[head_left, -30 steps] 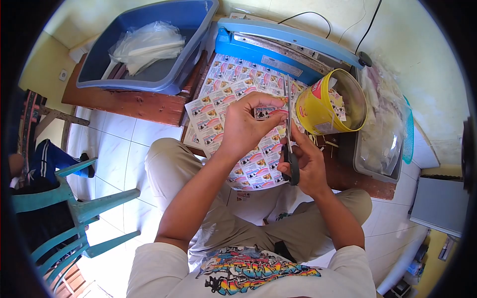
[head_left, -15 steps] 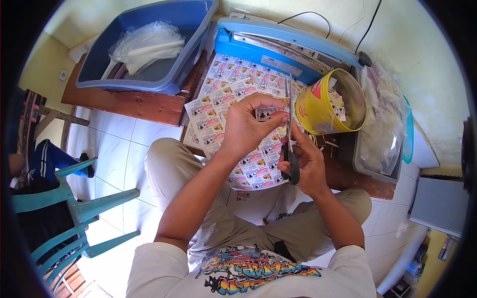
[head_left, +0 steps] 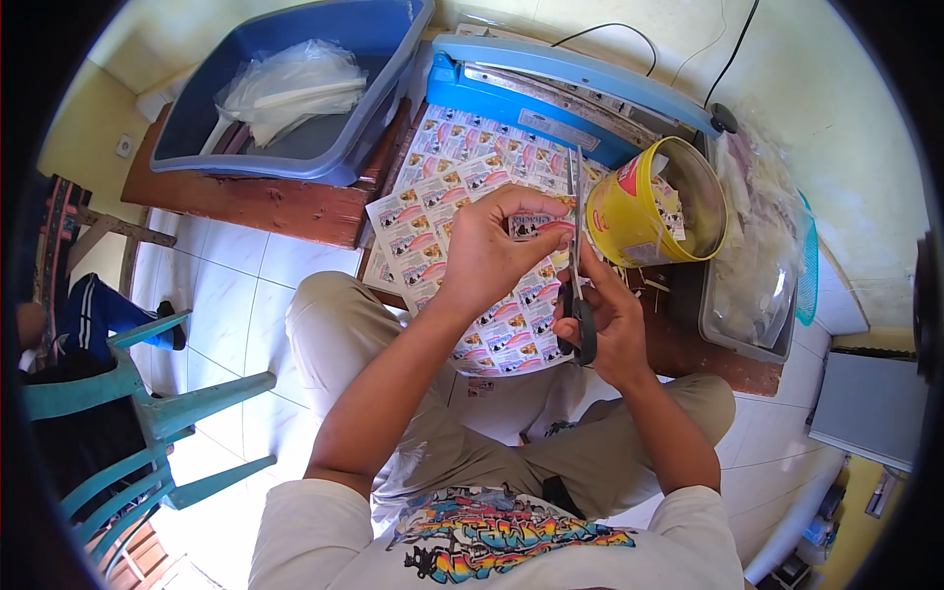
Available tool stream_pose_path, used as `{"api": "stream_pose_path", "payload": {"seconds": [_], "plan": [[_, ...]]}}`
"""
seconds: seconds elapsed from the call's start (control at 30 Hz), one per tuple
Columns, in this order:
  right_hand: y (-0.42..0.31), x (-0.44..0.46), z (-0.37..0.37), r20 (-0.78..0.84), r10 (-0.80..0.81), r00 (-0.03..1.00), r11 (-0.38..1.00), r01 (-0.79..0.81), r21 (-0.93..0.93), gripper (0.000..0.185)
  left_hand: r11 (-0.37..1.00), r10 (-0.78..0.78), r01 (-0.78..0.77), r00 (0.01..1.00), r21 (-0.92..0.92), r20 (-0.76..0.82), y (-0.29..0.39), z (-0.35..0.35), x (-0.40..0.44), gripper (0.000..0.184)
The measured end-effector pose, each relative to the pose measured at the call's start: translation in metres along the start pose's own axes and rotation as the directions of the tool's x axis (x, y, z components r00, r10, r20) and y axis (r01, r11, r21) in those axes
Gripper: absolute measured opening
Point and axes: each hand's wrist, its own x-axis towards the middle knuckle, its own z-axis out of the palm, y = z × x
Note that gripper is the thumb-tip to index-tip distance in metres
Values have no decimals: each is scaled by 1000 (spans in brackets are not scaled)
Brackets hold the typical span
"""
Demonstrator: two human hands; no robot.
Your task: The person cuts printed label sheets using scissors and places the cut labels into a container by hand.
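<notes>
My left hand (head_left: 492,246) pinches a small printed label (head_left: 531,225) between thumb and fingers. Black-handled scissors (head_left: 584,320) are in my right hand (head_left: 615,329), their long blades pointing away from me along the label's right edge. Beneath both hands lie printed sheets (head_left: 418,231) with rows of the same label design, the front one hanging over my lap. Just right of the blades stands a yellow tub (head_left: 626,218), tilted, with paper pieces inside.
A blue bin (head_left: 339,162) holding clear plastic bags is at the back left. Behind the sheets is a blue sealer or cutter (head_left: 580,69). A grey tray (head_left: 747,339) of plastic bags is on the right. A green chair (head_left: 152,413) and part of another person (head_left: 103,315) are at left.
The scissors and my right hand have shifted very slightly to the right. My left hand still pinches the label, almost unmoved.
</notes>
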Motion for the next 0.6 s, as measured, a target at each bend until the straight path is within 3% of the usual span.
{"api": "stream_pose_path", "payload": {"seconds": [0.6], "plan": [[-1, -1, 1, 0, -6, 1000, 1000, 6, -24, 103, 1000, 3, -3, 1000, 29, 9, 1, 0, 0, 27]]}}
